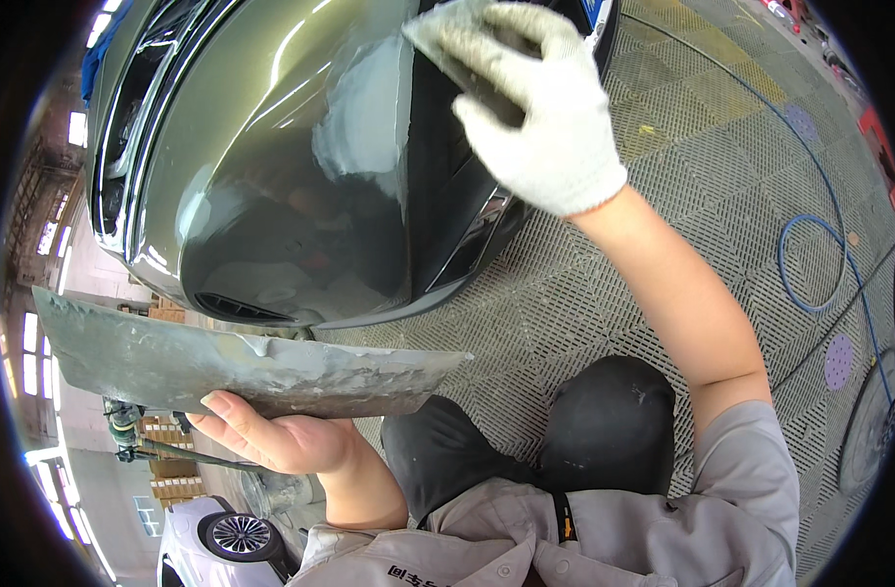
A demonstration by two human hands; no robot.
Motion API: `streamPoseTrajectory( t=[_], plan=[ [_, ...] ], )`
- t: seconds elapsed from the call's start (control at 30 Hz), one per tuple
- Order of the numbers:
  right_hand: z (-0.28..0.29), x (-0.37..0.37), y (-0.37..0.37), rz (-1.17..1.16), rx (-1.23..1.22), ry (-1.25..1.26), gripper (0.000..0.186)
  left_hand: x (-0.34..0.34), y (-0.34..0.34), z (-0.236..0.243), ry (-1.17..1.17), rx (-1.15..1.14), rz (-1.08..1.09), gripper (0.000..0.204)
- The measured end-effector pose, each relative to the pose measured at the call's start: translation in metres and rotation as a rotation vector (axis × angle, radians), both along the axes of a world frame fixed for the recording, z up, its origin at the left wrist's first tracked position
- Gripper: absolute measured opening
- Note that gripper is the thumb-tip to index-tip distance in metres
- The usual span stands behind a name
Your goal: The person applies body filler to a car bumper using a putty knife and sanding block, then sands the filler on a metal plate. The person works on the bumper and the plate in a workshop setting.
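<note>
My right hand, in a white glove, grips a small, grey-smeared spreader at the upper edge of a dark olive car bumper. Pale grey filler coats part of the bumper left of that hand, with a smaller pale patch farther left. My bare left hand holds a long, scuffed metal plate from underneath, below the bumper; grey paste lies along its top edge.
A blue hose loops over the grated floor at right, near purple discs and a wheel. My knees are below the bumper. A light-coloured car and stacked wooden pallets stand at lower left.
</note>
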State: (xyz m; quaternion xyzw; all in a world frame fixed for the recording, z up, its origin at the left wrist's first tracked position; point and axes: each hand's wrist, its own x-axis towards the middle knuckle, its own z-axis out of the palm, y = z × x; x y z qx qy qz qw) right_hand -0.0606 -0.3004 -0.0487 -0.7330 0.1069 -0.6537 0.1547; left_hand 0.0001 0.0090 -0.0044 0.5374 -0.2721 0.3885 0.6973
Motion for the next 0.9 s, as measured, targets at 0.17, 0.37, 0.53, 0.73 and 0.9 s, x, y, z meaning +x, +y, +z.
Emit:
streamPoseTrajectory(
  t=[0.17,0.37,0.53,0.73,0.9],
  plan=[
    [0.007,-0.005,0.001,0.020,0.041,-0.014,0.057,-0.004,-0.004,0.000,0.026,-0.015,0.007,0.070],
    [-0.048,0.014,0.046,0.196,-0.010,-0.053,0.051,-0.002,-0.007,-0.002,0.020,0.026,-0.058,0.066],
    [-0.050,-0.024,0.063,0.396,0.095,0.098,0.059,-0.003,-0.019,-0.001,0.048,0.078,-0.211,0.061],
    [-0.027,-0.082,0.057,1.361,0.212,0.185,0.054,-0.002,-0.049,0.000,0.104,0.057,-0.362,0.043],
    [-0.020,-0.090,0.045,1.163,0.167,0.379,0.054,0.000,-0.048,0.014,0.072,0.025,-0.413,0.042]
  ],
)
